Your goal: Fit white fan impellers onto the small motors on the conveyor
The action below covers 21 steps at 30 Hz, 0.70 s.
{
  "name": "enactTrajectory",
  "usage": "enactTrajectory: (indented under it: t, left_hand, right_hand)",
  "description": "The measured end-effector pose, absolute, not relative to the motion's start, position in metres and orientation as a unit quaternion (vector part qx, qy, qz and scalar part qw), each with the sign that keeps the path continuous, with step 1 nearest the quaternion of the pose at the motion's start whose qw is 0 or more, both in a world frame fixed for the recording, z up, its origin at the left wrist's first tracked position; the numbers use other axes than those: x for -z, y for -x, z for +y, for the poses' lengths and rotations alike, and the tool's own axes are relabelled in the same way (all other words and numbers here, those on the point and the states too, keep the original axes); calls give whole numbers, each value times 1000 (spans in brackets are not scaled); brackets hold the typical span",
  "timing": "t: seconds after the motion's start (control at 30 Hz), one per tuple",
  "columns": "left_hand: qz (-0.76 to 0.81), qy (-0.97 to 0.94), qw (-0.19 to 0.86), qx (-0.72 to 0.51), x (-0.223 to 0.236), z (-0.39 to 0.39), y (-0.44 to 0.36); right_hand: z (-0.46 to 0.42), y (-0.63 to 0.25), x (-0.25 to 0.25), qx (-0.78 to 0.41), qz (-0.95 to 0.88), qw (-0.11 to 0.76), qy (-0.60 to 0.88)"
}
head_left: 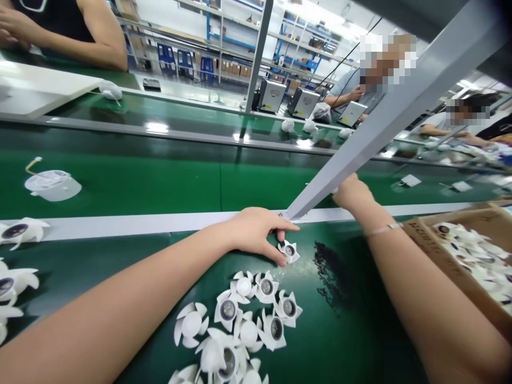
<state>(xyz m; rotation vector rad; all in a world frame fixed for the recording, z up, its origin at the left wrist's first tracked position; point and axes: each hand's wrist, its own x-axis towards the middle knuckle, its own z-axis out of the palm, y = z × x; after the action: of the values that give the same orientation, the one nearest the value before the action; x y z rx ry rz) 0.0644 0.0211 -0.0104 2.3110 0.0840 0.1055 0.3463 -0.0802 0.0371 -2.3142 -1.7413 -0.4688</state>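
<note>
My left hand [256, 232] rests by the table's inner edge, thumb and fingers curled around a small white fan impeller [290, 250]. More white impellers [248, 332] lie in a loose group below it, some hub side up and some showing their dark-ringed centres. My right hand [352, 193] reaches past the grey slanted post [360, 133] to the green conveyor belt [192, 181]. Its fingers look curled, and the post covers part of them. A small white bit shows at the fingertips, too little to identify. A pile of tiny black parts [330, 274] lies between my forearms.
At right stands a cardboard box [426, 245] full of white impellers. A white round fan housing [52, 185] with a wire sits on the belt at left. Several impellers [18, 232] lie at the left edge. Across the belt, co-workers sit near grey machines [272, 96].
</note>
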Motion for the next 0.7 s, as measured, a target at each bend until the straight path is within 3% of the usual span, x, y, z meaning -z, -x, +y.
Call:
enactTrajectory:
  t: [0.13, 0.27, 0.37, 0.53, 0.7]
  left_hand:
    - [66, -863, 500, -21, 8, 26, -65]
    - [90, -800, 591, -53, 13, 30, -68]
    - [77, -773, 625, -79, 16, 32, -69]
    - [101, -818, 564, -48, 11, 28, -71]
    - [129, -853, 505, -1, 0, 24, -76]
  right_hand:
    - [-137, -307, -64, 150, -501, 94, 847]
    - [-174, -254, -62, -51, -640, 277, 715]
    - [-172, -232, -40, -88, -723, 283, 625]
    - [-164, -229, -12, -104, -756, 229, 604]
    - [-167, -230, -7, -123, -714, 268, 635]
